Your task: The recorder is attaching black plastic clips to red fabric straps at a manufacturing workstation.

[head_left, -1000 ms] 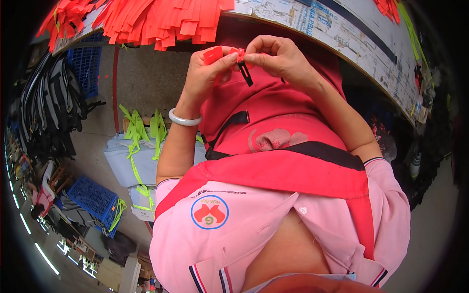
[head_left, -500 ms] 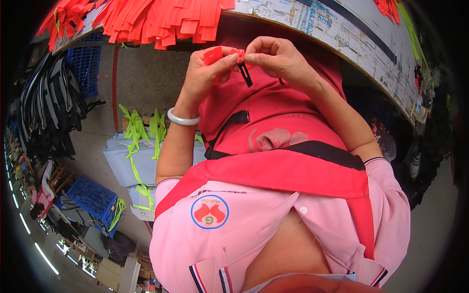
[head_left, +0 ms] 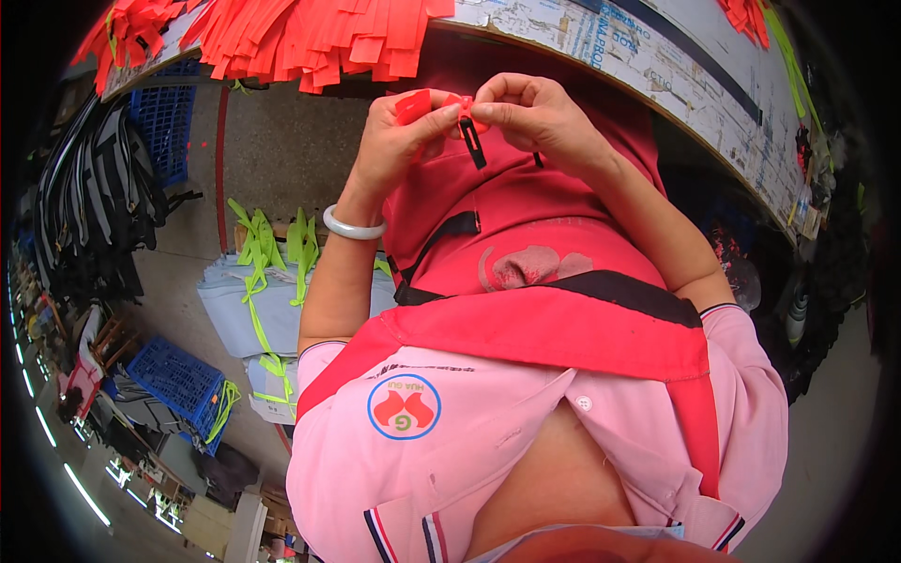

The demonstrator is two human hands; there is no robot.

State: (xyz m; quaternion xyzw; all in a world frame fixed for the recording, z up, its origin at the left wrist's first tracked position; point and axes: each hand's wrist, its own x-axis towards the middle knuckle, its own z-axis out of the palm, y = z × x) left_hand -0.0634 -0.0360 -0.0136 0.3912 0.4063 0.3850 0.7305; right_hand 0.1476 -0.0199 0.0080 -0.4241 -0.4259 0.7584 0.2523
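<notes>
Upper centre of the frame: a small black clip (head_left: 472,144), pinched together with a short orange strap (head_left: 413,105). Long axis of the clip near vertical, leaning slightly, upper end up among the fingertips, lower end pointing down toward the red apron (head_left: 526,225). Strap end sticking out toward the upper left.

Left hand (head_left: 399,141) closed in a pinch on the strap, thumb and forefinger meeting. Right hand (head_left: 535,117) likewise curled, fingertips nipping the top of the clip. Held high and close, probably to keep the small parts in plain sight and steady between both hands; fingertip grip likely for fine work.

Further out: a pale bangle (head_left: 352,225) on the left wrist, a heap of orange straps (head_left: 310,38) on the desk (head_left: 713,103) along the upper edge, yellow-green straps (head_left: 272,249) at left, blue crates (head_left: 178,380) at lower left.
</notes>
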